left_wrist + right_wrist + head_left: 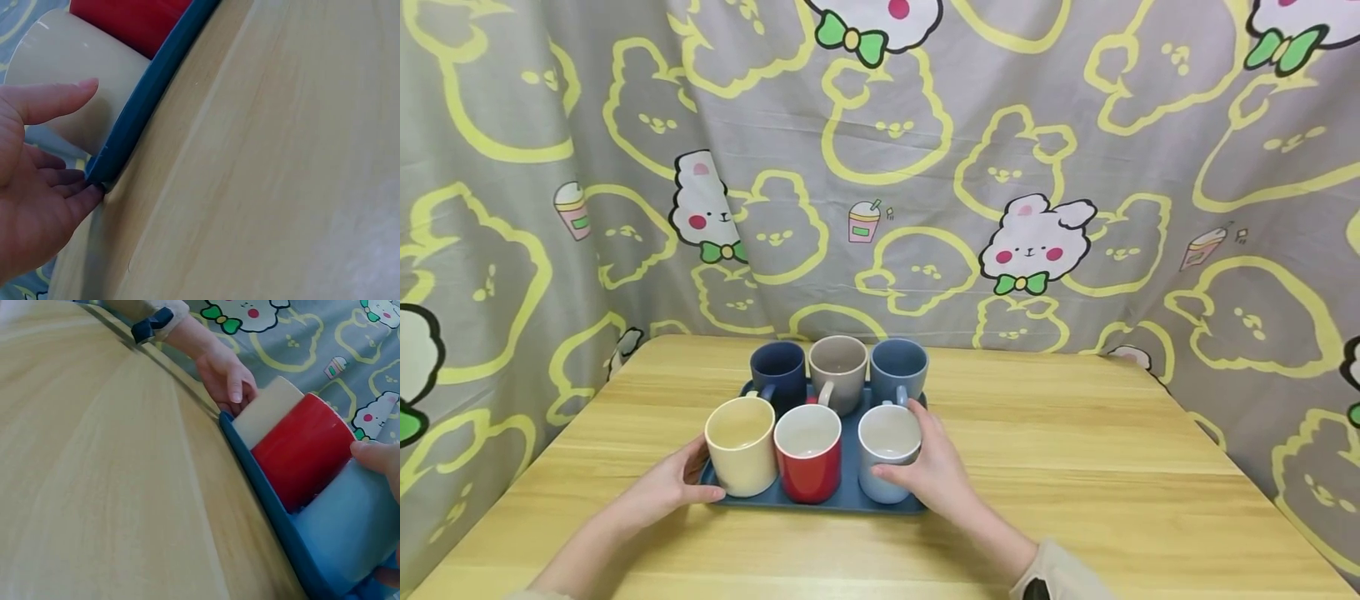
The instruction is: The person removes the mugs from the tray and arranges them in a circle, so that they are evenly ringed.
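Observation:
Several mugs stand upright in two rows on a blue tray (850,492). My right hand (942,467) grips the light blue mug (883,492) at the front right, thumb across its near side and fingers round the far side. Beside the cream mug (741,467) at the front left is my left hand (673,487). Its fingers touch the tray's corner (103,165), and the thumb lies in front of the mug. Between those mugs is a red mug (810,475), white inside. Behind them are a navy mug (778,367), a grey mug (838,367) and a darker blue mug (898,362).
The tray lies on a light wooden table (1075,467). A grey curtain (910,200) with yellow outlines and cartoon rabbits hangs behind the table and along both sides.

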The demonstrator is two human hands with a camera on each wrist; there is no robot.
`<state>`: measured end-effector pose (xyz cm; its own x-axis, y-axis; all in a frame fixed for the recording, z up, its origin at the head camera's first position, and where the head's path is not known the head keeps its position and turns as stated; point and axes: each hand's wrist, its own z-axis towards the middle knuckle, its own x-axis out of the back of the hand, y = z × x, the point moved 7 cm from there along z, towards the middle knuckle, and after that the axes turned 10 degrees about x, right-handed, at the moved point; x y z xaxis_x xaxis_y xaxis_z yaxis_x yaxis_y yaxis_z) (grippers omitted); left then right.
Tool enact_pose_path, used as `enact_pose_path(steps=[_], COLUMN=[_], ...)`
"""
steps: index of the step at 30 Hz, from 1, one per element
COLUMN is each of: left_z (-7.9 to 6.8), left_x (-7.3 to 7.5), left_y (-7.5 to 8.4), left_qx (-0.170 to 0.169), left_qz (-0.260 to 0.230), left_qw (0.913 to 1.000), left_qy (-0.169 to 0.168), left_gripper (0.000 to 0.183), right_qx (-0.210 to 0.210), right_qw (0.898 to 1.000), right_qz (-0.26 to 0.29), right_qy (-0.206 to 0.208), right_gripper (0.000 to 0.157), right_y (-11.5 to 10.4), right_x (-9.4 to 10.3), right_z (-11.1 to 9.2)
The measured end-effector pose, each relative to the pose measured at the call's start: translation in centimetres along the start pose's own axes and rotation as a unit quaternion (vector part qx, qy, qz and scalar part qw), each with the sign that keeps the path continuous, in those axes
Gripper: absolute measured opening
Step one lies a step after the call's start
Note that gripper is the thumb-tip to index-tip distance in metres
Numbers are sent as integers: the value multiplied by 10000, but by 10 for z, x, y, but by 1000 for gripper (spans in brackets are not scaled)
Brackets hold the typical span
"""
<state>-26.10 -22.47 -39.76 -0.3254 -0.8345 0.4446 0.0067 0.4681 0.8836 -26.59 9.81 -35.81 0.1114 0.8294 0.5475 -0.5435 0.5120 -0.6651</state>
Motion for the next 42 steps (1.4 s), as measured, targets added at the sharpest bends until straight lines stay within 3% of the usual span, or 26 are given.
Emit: enact_pose_path(steps=[8,20,27,31,35,42], left_z=[0,1,3,4,4,3], left_x=[0,0,1,2,3,2], left_y=[-1,0,1,2,2,-1], left_qx=[153,163,44,-47,-71,27], left_qz=[130,290,284,270,267,288], left_qw=[9998,9992,9994,9994,9994,9994], left_qy=[68,205,217,204,202,198], left_gripper=[94,92,90,90,89,88], right_qx=[-18,91,590,745,610,-13], right_qw=[9991,9987,9948,9941,9966,9996], right_qz=[-356,478,646,527,294,-178], right_qy=[240,-169,-529,-578,-472,-221], right_gripper=[85,88,89,87,86,86], right_y=[-1,3,-11,-8,9,55], right_x=[-2,11,41,63,89,137], right_z=[-1,-2,-2,-6,-8,-6])
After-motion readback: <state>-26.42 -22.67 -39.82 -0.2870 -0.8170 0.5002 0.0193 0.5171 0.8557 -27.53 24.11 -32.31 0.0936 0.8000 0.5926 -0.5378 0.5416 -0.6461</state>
